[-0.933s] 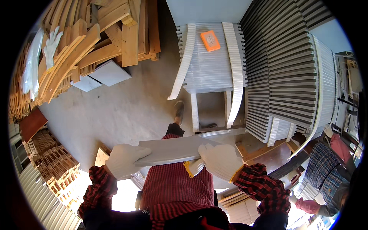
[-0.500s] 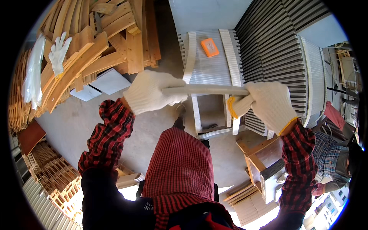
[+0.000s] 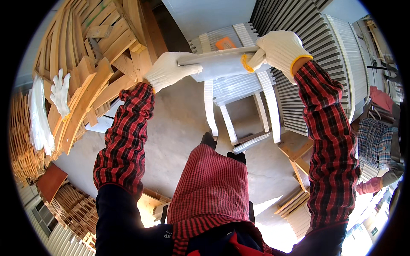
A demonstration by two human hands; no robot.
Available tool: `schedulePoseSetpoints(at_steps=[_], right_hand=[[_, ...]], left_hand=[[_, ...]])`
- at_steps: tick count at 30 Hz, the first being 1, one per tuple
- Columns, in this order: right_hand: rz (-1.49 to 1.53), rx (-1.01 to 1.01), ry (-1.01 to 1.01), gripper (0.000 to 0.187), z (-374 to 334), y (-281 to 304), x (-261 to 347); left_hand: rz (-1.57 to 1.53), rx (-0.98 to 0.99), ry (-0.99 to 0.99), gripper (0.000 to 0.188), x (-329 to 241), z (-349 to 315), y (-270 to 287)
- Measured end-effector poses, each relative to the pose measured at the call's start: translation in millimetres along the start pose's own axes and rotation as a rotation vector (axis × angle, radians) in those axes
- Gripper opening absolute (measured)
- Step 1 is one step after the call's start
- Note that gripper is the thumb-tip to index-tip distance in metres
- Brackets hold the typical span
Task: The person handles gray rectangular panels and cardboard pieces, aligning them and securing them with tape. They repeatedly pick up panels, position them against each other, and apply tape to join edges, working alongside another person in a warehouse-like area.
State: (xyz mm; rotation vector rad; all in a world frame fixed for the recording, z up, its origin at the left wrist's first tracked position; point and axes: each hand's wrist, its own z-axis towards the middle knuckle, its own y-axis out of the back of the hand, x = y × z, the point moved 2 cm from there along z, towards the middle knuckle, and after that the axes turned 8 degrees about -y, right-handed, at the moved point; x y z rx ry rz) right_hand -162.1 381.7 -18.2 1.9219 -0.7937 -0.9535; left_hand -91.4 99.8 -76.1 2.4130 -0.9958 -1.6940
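Note:
A pale grey flat panel is held up in front of me between both hands, its long edge nearly level. My left hand, in a white knitted glove, is closed on the panel's left end. The right end is in the grip of my right hand, gloved the same way with a yellow cuff. Under its fingers a loose white glove with a yellow edge is pinched against the panel. Just beyond is a stack of pale slatted panels on a white frame, with an orange block partly hidden by the held panel.
Wooden pieces are piled at the left, with another white glove and clear plastic wrap on them. Dark-edged panels stand stacked at the right. A wooden frame and a person in plaid are at the right.
Both hands have moved up and away from me with the panel. Its broad face now shows where mostly its thin edge showed before. My view has shifted slightly.

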Motion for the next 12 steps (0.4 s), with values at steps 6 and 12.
schedulePoseSetpoints(at_steps=[6, 12], right_hand=[[0.416, -0.311, -0.194, 0.035, -20.4, -13.6, 2.2], [1.420, -0.713, -0.782, 0.053, -101.9, -90.7, 33.0]], left_hand=[[0.238, 0.094, -0.370, 0.058, -75.7, 37.8, 2.2], [0.400, 0.240, -0.135, 0.065, -104.1, 62.5, -27.7]])
